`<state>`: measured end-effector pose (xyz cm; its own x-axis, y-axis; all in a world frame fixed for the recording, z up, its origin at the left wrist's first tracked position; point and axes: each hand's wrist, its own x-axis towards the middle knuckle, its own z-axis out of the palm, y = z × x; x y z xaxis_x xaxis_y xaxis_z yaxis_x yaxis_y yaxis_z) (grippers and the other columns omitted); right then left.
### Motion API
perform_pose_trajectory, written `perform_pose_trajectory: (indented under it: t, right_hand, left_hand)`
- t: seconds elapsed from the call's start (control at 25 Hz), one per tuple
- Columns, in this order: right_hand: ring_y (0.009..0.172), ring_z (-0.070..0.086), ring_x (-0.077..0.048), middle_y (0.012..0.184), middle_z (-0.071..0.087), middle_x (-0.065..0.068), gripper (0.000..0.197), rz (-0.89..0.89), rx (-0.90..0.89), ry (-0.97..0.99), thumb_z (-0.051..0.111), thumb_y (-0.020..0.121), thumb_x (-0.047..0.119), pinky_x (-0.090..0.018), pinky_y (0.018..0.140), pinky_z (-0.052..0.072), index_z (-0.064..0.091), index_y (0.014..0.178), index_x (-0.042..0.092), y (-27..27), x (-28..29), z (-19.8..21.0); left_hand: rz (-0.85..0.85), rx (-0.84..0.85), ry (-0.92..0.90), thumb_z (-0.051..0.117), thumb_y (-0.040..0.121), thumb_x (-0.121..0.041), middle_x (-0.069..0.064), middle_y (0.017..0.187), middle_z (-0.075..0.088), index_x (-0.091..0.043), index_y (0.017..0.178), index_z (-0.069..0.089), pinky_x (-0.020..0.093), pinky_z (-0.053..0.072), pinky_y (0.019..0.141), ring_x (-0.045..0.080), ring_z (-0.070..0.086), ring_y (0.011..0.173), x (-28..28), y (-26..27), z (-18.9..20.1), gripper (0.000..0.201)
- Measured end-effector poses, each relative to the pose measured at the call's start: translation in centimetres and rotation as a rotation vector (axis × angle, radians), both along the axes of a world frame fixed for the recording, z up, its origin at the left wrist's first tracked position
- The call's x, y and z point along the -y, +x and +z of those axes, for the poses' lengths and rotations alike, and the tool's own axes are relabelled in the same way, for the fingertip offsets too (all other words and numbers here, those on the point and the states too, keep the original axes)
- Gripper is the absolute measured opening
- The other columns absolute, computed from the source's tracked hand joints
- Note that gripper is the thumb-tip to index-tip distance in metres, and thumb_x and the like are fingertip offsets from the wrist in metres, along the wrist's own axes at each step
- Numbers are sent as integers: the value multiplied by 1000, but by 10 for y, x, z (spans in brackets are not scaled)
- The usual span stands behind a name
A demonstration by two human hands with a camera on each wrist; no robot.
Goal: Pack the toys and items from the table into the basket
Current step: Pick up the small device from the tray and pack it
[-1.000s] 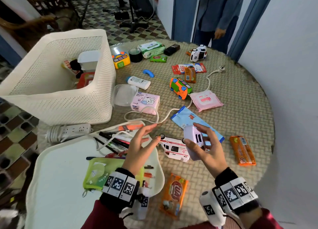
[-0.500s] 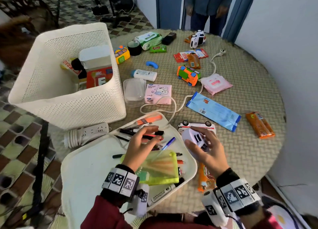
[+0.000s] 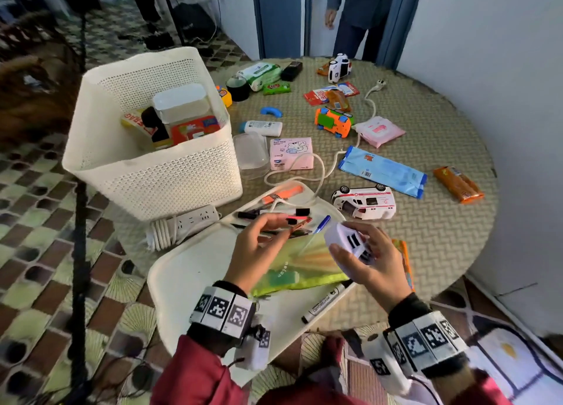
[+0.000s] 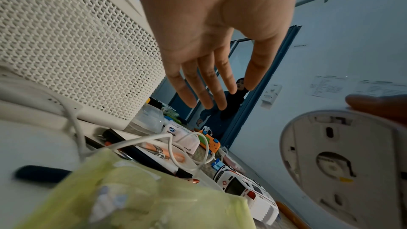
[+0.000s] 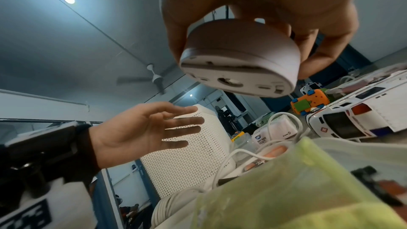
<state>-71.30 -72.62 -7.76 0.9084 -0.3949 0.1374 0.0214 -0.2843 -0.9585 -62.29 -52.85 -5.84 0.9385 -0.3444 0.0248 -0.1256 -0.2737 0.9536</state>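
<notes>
Red sleeves (image 3: 195, 371), black cuffs, white wristbands (image 3: 224, 307) bearing black square markers.

Patterned tile floor (image 3: 45, 237), blue door frame (image 3: 393, 24)

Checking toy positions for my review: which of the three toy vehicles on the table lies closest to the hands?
The white ambulance, on its side beside the tray; the orange car and white car lie farther back.

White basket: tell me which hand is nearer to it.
Left. The left hand hovers open over the tray, just off the white basket; the right hand, holding the white device, is farther away.
</notes>
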Motion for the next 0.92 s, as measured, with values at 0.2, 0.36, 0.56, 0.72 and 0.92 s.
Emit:
perform_pose_trajectory:
  t: [0.2,0.36,0.56,0.72,0.92]
  right_hand:
    - [103,60,-6,109,64,4,57,-37,24,40,71,60,59,-24,86,50,65,106,25,-41,-65,2]
    - [101,61,-7,107,65,3,55,8,14,41,71,60,58,-25,86,51,65,104,26,-53,-109,11]
    - [96,62,-13,104,64,2,55,63,-15,14,70,59,62,-40,84,53,65,104,31,-41,-158,20]
    - [96,62,-12,103,64,3,52,104,4,-22,70,59,63,-42,83,53,65,102,33,-12,-193,28]
    - [94,63,-11,102,65,2,54,162,79,-60,70,61,60,-33,79,52,66,103,27,45,-245,59]
  left_hand:
    - [-23,-1,34,66,86,-20,-13,104,69,-22,109,65,19,47,83,-3,61,99,-73,-38,9,23]
    - [16,2,53,61,79,-30,-13,103,70,-27,107,65,29,48,86,0,62,101,-132,-57,22,28]
    - [92,30,25,63,79,-32,-9,105,69,-22,110,65,25,48,86,2,62,102,-197,-60,32,32]
    - [127,68,-4,64,88,-14,-8,109,67,-17,113,64,10,45,80,-3,60,99,-232,-42,41,25]
    - [167,170,-11,61,89,-21,-12,110,65,-17,114,64,4,41,78,-6,58,98,-279,10,69,25]
